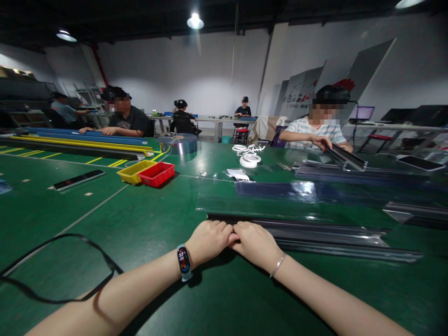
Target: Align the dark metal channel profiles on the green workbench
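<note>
At eight o'clock from our hands, a thin black looped cord [72, 234] crosses our left forearm and might snag if we draw back; at ten sits a shallow red plastic tray [163, 179]. Our left hand [210, 240] and right hand [255, 240] nearly meet, fingers clamped on the left end of a long dark grooved profile [325, 234] running towards three. Uneven pressure could swing its right end. Its far edge nears a clear plastic sheet [252, 205] at one; nine offers more room.
</note>
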The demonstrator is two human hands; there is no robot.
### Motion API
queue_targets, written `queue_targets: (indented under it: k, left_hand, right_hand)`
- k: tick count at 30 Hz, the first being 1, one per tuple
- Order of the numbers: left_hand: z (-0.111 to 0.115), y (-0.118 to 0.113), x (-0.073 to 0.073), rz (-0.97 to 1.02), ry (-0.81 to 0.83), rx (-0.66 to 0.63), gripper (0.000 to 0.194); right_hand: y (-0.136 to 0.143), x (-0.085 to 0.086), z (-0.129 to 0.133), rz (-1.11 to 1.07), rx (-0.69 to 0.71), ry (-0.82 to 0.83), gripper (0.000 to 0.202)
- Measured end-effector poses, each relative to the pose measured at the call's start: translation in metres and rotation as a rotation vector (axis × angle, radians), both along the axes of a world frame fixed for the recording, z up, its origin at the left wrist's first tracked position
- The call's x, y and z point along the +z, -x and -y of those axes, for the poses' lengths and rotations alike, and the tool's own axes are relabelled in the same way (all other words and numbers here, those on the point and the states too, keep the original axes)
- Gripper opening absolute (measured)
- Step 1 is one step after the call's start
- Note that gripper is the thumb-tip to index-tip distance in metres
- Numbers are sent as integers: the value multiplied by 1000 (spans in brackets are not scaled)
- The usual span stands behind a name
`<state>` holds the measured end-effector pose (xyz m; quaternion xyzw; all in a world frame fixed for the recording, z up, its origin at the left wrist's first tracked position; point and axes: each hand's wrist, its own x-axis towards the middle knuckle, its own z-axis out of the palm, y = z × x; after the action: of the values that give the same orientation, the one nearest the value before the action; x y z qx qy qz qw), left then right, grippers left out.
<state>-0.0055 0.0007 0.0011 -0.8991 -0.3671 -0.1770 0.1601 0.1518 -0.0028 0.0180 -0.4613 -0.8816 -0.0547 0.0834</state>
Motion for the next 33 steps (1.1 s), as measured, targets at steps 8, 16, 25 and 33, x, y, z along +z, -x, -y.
queue_targets:
  k: [8, 16, 25, 33]
  left_hand:
    - [0, 0, 0, -6, -9, 2, 34]
    - [1, -2, 1, 22, -8, 7, 33]
    - [5, -4, 6, 79, -18, 21, 28]
    - [6, -4, 6, 92, -50, -2, 28]
  right_hand:
    - [3, -3, 5, -41, -52, -17, 14]
    - [-1, -1, -1, 34, 7, -5, 17]
    - [1, -6, 6, -76, 3, -100, 4]
    - [-1, -4, 4, -96, 79, -45, 4]
